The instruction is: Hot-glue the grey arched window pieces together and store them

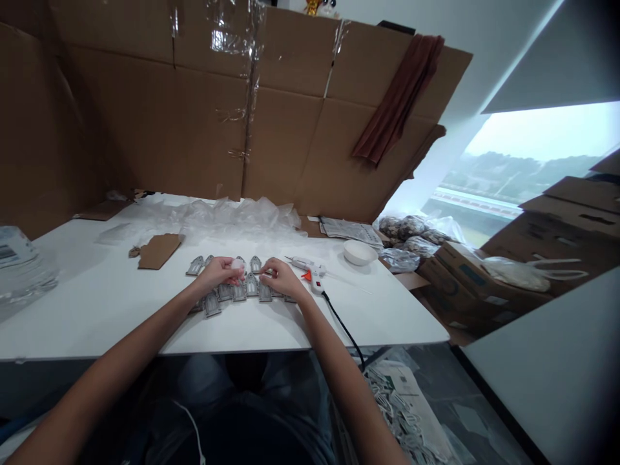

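Holding 1 wht pc (237, 264), L fingers (233, 274); 1 bowl (360, 252).

Small grey lantern-shaped pieces (212, 304) with pointed tops lie clustered in uneven rows on the white counter (121, 310); a translucent whitish piece (237, 264) sits pinched in the left fingers (225, 274)

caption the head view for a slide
Left hand and right hand over grey pieces on a white table, glue gun nearby.
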The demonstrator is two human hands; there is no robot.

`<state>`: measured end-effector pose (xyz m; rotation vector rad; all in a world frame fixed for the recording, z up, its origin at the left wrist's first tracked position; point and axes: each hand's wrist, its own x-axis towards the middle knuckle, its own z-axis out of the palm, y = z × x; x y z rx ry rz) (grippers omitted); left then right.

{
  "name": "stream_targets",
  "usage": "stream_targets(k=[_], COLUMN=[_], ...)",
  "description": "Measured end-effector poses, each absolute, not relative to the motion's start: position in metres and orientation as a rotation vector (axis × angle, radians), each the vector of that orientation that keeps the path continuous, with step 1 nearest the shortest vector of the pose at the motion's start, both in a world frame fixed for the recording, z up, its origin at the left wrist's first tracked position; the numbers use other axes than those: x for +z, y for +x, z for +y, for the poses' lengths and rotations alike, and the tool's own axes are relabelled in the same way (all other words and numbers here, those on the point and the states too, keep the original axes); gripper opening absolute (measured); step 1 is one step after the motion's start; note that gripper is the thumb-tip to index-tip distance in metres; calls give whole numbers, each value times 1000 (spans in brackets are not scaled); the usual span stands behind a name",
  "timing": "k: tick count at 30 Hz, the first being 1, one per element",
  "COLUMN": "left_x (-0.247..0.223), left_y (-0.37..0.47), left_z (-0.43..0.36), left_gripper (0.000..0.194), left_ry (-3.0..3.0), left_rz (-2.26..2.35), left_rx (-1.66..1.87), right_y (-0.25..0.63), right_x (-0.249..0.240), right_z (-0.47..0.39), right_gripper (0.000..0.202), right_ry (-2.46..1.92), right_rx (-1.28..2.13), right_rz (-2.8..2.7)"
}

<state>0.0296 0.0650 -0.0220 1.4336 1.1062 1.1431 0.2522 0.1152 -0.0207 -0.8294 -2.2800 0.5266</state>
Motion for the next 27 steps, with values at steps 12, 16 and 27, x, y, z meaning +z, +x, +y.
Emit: stream_targets(k=[12,16,27], left_x=[-15,-16,-15], left_y=[38,32,25], left_z=[57,62,63], left_gripper=[45,47,41], left_ry=[1510,1486,1522], left_rz=[1140,1185,1171], left_rx=[1032,1126,1201], right_y=[236,243,243], right_x=[-20,-19,-26], right_z=[110,111,105], right_gripper=[24,24,13], right_ry=[-644,-647,-660], right_rx=[782,616,332], right_rz=[-2082,-2045,-2497])
